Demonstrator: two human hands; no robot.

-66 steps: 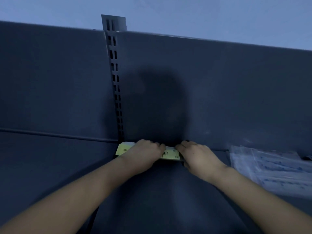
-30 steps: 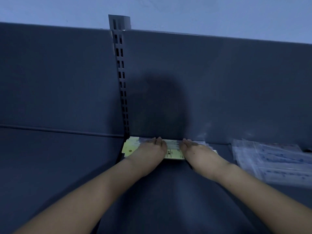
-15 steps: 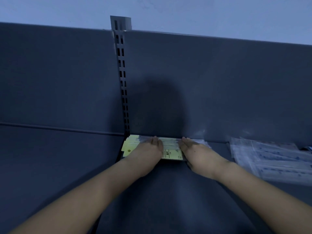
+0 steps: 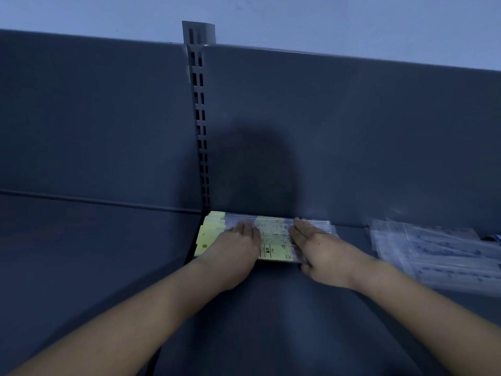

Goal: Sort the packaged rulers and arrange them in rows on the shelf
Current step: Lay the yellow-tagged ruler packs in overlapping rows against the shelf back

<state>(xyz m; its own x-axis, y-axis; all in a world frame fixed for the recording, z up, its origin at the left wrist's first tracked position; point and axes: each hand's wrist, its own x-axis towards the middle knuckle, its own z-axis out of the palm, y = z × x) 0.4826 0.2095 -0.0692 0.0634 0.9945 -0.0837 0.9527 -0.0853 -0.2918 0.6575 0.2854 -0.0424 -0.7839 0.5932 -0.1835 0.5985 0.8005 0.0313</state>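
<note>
Head view, read from left to right. The dark shelf [image 4: 271, 321] meets a dark back panel [image 4: 352, 131], which is divided by a slotted upright [image 4: 200, 118]; pale wall [image 4: 325, 23] shows above the panel.

(a) The stack of packaged rulers [image 4: 273, 240] lies flat on the shelf at the foot of the upright, its far long edge against the back panel. Each packet is a clear sleeve over a pale yellow card. The left end shows plain yellow card with a small round mark, the layers there slightly stepped. The centre of the top card carries black print too small to read. The right end of the stack is clear plastic only.

(b) The left hand [image 4: 238, 245] lies palm down on the left half of the stack, fingers straight and together, pressing rather than gripping.

(c) The right hand [image 4: 317, 248] lies likewise on the right half, fingers straight; its thumb sits at the near edge of the stack.

(d) A loose pile of clear packets [image 4: 433, 251] with faint blue markings lies on the shelf further right, apart from the stack and askew.
</note>
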